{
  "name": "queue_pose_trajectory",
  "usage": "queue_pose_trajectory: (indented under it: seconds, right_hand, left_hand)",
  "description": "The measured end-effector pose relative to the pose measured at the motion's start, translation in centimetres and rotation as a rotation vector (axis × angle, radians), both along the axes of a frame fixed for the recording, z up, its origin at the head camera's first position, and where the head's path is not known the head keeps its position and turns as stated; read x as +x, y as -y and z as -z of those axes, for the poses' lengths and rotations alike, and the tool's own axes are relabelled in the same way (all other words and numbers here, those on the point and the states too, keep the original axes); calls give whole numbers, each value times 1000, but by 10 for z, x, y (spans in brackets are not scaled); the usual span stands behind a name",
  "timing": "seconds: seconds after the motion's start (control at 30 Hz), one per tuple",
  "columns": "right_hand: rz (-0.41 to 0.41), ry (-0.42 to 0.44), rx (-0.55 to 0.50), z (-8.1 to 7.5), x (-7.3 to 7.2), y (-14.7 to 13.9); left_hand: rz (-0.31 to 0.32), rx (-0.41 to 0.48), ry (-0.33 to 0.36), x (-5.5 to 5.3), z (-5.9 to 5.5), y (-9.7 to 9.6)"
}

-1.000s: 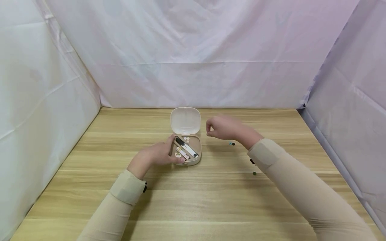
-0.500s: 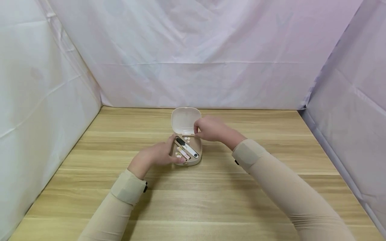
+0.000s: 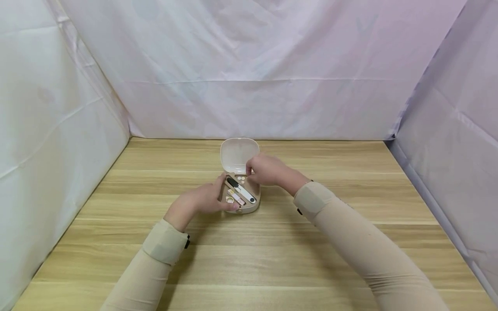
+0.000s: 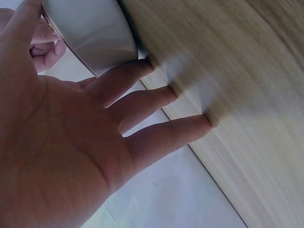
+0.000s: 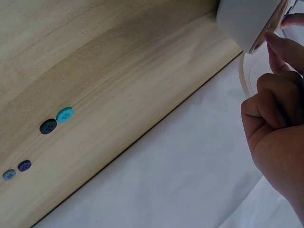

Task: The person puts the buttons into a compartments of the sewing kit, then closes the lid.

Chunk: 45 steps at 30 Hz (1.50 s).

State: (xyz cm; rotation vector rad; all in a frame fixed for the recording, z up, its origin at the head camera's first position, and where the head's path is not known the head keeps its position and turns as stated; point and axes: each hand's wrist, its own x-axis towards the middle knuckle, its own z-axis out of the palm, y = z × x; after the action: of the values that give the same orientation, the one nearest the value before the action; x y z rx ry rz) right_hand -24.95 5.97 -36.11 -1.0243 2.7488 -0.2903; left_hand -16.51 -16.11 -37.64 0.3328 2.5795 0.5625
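Observation:
An open sewing box [image 3: 254, 209], pale with a beige insert, stands on the table, its clear lid [image 3: 239, 156] raised at the back. White buttons [image 3: 241, 178], black-and-white thread snips [image 3: 244, 192], a small patterned strip [image 3: 236, 197] and a ring-shaped piece [image 3: 230, 200] lie in its compartments. My left hand [image 3: 206, 198] grips the box's left side, thumb at the front rim; the other fingertips rest on the table in the left wrist view. My right hand [image 3: 268, 169] has its thumb and index fingertips at the back-right compartment beside the white buttons. Anything between these fingertips is hidden.
Loose buttons lie on the table right of the box: a black button [image 5: 48, 126], a turquoise button [image 5: 65, 114], a dark purple button [image 5: 24, 165] and a grey-blue button [image 5: 9, 175]. White cloth [image 3: 249, 108] walls the table's back and sides.
My right hand has moved left from the table beside the box to above its back-right compartment. Its forearm now covers the buttons in the head view. My left hand has stayed put.

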Motion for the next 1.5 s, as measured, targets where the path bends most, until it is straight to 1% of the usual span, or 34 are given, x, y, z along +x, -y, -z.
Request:
queue_pose_trajectory:
  seconds: [0.23, 0.47, 0.63, 0.9, 1.07, 1.3, 1.5]
  right_hand:
    - [-3, 14, 10, 1, -1, 2]
    - [-3, 1, 14, 3, -1, 2]
    - [-5, -12, 11, 1, 0, 2]
    - [0, -6, 14, -2, 0, 2]
    - [-7, -22, 11, -3, 0, -1]
    - [-26, -32, 31, -7, 3, -11]
    - [-56, -56, 69, -15, 4, -30]
  left_hand:
    - [-5, 8, 7, 1, -2, 0]
    - [-4, -3, 13, 1, -3, -1]
    - [-6, -3, 11, 1, -2, -1]
    - [-4, -1, 9, 1, -2, 0]
    - [-4, 7, 11, 1, -2, 0]
    - [-4, 10, 17, 1, -1, -1]
    - [-9, 19, 17, 1, -1, -2]
